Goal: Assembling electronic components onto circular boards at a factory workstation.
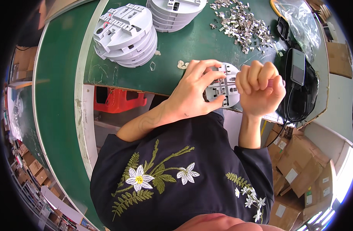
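Observation:
A round whitish-grey plastic base with slots and small metal pieces sits at the near edge of the green table, in front of my body. My left hand grips its left side, with the thumb and bent fingers on its upper face. Raised at the right of the base, my right hand is closed, its fingers curled toward the palm. Whatever those fingers may hold is hidden. Part of the base is covered by my left hand.
Two stacks of similar plastic bases stand at the far left. Small metal clips lie heaped at the far right. A cabled grey device rests on a black bag, near clear plastic. Below are a red stool and cardboard boxes.

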### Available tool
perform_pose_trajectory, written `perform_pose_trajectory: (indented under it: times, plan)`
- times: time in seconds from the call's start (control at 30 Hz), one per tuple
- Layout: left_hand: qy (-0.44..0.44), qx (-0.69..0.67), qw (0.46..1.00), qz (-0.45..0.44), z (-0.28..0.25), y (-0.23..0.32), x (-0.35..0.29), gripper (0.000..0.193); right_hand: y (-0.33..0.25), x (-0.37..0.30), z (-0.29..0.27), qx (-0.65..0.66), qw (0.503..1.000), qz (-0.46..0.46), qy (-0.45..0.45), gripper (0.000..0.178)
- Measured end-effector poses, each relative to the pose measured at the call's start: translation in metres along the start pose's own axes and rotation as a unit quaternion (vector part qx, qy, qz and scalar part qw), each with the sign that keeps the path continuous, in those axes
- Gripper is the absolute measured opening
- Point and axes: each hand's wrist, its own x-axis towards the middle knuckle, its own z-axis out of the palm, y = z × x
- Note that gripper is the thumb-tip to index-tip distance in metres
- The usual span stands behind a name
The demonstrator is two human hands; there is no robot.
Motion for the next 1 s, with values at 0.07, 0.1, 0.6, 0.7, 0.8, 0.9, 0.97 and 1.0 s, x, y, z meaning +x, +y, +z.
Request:
perform_pose_trajectory:
  times: [0.07,0.1,0.6,0.7,0.8,0.9,0.97,1.0]
  plan:
    - [-0.006,0.028,1.0,0.003,-0.001,0.003,0.002,0.061,-0.003,0.001,0.002,0.037,0.999,0.009,0.029,0.037]
    - [-0.008,0.042,0.999,0.004,0.0,0.004,0.002,0.067,-0.003,0.0,0.003,0.056,0.997,0.014,0.043,0.036]
    - [-0.113,0.082,0.99,-0.002,-0.004,-0.003,0.001,0.102,-0.006,0.002,-0.017,-0.062,0.978,-0.187,0.074,0.04]
    - [-0.131,0.073,0.989,-0.003,-0.007,-0.004,0.0,0.103,-0.027,0.008,-0.037,-0.336,0.915,-0.157,0.156,0.028]
    - [-0.15,0.066,0.987,-0.001,-0.007,-0.005,0.002,0.103,-0.022,0.023,-0.053,-0.605,0.792,-0.027,0.077,0.009]
    - [-0.159,0.064,0.985,-0.005,-0.008,-0.004,0.003,0.102,0.002,0.026,-0.07,-0.652,0.756,-0.044,0.043,0.01]
    - [-0.162,0.064,0.985,-0.007,-0.009,-0.004,0.003,0.101,0.004,0.026,-0.073,-0.667,0.743,-0.05,0.03,0.013]
    - [-0.16,0.064,0.985,-0.007,-0.009,-0.004,0.002,0.101,0.001,0.026,-0.072,-0.653,0.756,-0.032,0.021,0.013]
